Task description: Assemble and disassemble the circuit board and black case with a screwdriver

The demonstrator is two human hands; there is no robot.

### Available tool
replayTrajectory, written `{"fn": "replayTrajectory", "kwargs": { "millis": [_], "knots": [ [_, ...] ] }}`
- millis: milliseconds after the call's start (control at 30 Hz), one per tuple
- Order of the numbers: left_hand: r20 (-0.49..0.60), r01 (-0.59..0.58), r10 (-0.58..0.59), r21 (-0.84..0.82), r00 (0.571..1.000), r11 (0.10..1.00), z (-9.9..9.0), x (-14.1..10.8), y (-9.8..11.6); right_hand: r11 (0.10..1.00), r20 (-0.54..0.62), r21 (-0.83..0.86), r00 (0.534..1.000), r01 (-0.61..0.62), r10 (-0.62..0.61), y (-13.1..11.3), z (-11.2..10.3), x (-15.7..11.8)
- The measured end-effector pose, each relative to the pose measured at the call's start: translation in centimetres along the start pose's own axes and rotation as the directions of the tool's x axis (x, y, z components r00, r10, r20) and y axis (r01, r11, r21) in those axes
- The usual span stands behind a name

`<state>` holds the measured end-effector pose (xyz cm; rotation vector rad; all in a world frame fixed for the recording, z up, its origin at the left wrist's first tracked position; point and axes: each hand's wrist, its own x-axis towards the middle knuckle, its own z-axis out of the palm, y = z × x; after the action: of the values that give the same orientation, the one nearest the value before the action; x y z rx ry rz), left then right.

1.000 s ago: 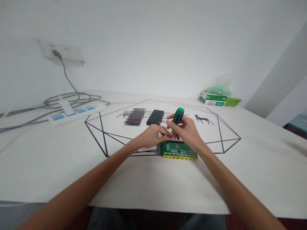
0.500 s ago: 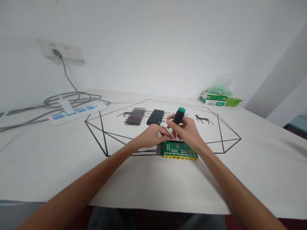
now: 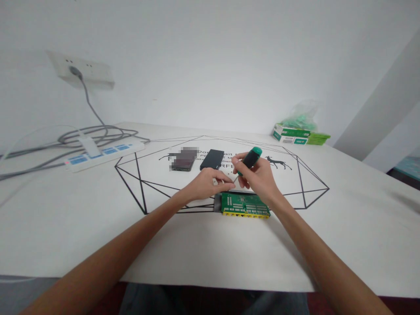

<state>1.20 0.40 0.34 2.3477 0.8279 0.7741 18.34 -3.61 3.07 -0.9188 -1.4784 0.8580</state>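
At a white worktop (image 3: pixel 197 249), a person's right hand (image 3: pixel 263 177) held a green-and-black screwdriver (image 3: pixel 250 160), its fingers clamped around the handle; the tool leaned, handle up and to the right, its thin shaft running down toward the left hand (image 3: pixel 203 183), a grip that seemed meant for fine control. The left thumb and forefinger came close together by the shaft's lower end, apparently to steady the spot; whether they pinched the shaft, a small part or nothing could not be told, as the tip was hidden.

A green circuit board (image 3: pixel 241 202) lay flat on the worktop, just on the person's side of the fingers, its yellow edge facing the person, a placement that seemed to suit close reach; a grey piece (image 3: pixel 217 203) showed at its left end, and the hands partly screened its far side.

Beyond the left hand lay a black slab-like device (image 3: pixel 212 159) and a dark device (image 3: pixel 184 161), partly pixelated; both sat near the hands but outside the board's near side; a power strip (image 3: pixel 106 155) and looped cables (image 3: pixel 98 131) lay well apart at left, green-and-white boxes (image 3: pixel 291 134) and a plastic bag (image 3: pixel 302 117) at far right, out of the hands' way.
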Motion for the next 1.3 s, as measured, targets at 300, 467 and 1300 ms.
{"fn": "replayTrajectory", "kwargs": {
  "millis": [300, 467, 1300],
  "knots": [
    [0.003, 0.028, -0.028, 0.094, 1.000, 0.995, -0.6, -0.1, -0.5, 0.999, -0.103, 0.000, 0.993, 0.049, -0.049, -0.1, -0.2, 0.2],
    [-0.028, 0.049, -0.047, 0.068, 0.998, 0.997, -0.3, 0.0, -0.5, 0.998, -0.118, 0.016, 0.991, 0.060, -0.058, -0.2, -0.3, 0.2],
    [-0.154, 0.232, -0.183, 0.423, 0.971, 0.876, -1.5, -0.1, -2.6, 0.958, -0.257, -0.285, 0.965, -0.025, -0.052, 1.6, -4.3, 2.0]
  ]
}}
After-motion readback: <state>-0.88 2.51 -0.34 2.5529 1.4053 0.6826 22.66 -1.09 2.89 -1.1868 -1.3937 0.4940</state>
